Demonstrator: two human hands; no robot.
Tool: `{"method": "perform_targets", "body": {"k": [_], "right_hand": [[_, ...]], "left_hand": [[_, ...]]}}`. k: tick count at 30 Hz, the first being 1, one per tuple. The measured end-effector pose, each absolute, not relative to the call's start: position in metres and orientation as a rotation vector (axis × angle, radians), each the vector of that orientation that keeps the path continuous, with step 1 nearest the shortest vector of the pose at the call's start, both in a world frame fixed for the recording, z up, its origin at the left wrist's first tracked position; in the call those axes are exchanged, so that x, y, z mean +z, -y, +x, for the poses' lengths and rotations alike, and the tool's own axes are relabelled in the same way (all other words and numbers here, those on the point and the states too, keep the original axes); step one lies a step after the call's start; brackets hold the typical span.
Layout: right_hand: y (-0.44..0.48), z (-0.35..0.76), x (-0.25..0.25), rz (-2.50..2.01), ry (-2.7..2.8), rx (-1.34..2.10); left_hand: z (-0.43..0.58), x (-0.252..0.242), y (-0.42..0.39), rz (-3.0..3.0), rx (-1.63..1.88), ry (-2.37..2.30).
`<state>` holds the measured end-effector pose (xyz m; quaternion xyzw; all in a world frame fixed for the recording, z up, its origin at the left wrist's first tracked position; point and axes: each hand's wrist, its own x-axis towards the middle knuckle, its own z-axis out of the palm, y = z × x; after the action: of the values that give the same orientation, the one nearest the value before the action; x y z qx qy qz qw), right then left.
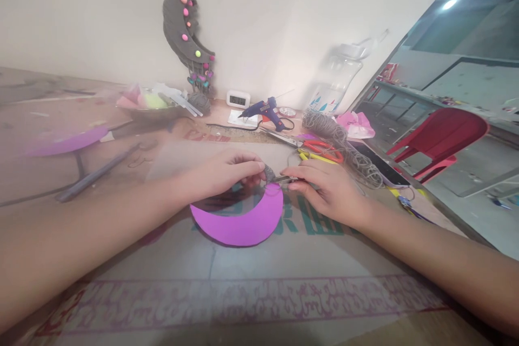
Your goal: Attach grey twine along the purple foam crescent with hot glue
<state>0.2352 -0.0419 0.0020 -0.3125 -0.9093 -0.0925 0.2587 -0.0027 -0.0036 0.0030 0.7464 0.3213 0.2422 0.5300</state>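
A purple crescent cutout [243, 227] lies over the printed sheet in front of me, with its curve toward me. Grey yarn [269, 174] is wound around its upper right tip. My left hand [239, 168] pinches that wrapped tip between thumb and fingers. Just to the right, my right hand [320, 186] is closed in a pinch on grey yarn beside the tip; the exact strands are blurred. Behind the right hand lie scissors with red handles [324, 148] and a yellow-handled tool [316, 157].
A blue glue gun [265, 111], a white digital clock [238, 99] and a clear bottle [336, 78] stand along the wall. A yarn skein [344, 140] and a phone [381, 162] are at right. A bowl [150, 113] sits left; a decorated grey crescent [178, 27] hangs above. A red chair [441, 135] stands beyond.
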Motion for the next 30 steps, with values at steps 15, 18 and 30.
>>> {"method": "perform_targets", "body": {"k": [15, 18, 30], "right_hand": [[0.0423, 0.2371, 0.001, -0.841, 2.429, -0.205], [0.042, 0.2363, 0.0006, -0.83, 2.444, -0.218], [0.0412, 0.2354, 0.0011, -0.816, 2.469, -0.201]], "left_hand": [[-0.0029, 0.0029, 0.0046, 1.783, 0.57, -0.784], [-0.0027, 0.0024, 0.0041, 1.788, 0.573, -0.77], [-0.0031, 0.0042, 0.0035, 1.769, 0.555, -0.753]]}}
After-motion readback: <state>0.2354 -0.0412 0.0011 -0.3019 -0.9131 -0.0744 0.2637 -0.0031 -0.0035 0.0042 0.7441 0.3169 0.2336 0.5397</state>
